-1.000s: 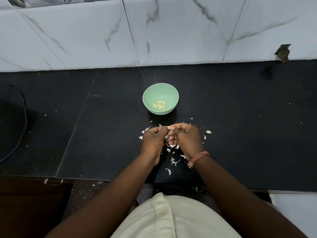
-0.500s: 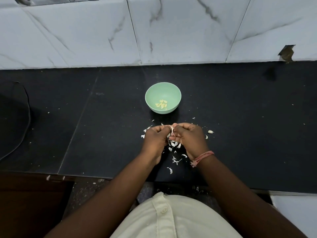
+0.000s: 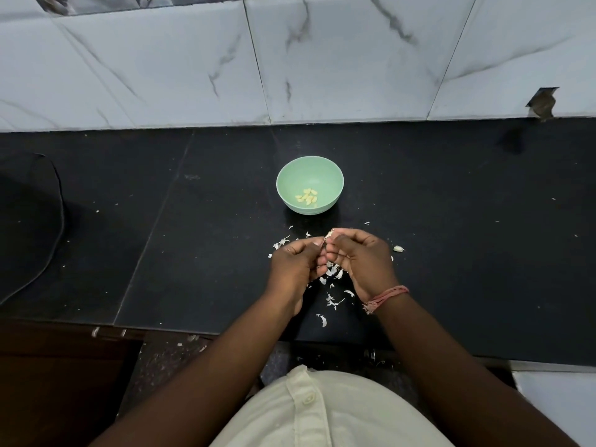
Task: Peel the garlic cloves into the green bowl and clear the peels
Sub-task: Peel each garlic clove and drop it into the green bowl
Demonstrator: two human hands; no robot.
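Both hands, left hand [image 3: 298, 262] and right hand [image 3: 362, 256], pinch a garlic clove [image 3: 329, 235] at the green bowl's [image 3: 290, 175] six o'clock; a slip could drop it among peels [image 3: 332, 300].

Garlic clove [image 3: 329, 235] now higher between both hands' fingers [image 3: 317, 242], more exposed.

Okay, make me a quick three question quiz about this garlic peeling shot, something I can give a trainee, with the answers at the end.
1. True or false: the green bowl already holds peeled cloves.
2. Where do most of the peels lie? A) in the bowl B) on the black counter under and around the hands C) on the wall tiles
3. Fill in: the left hand and right hand pinch a ____ between their fingertips.

Key: 1 true; 2 B; 3 garlic clove.
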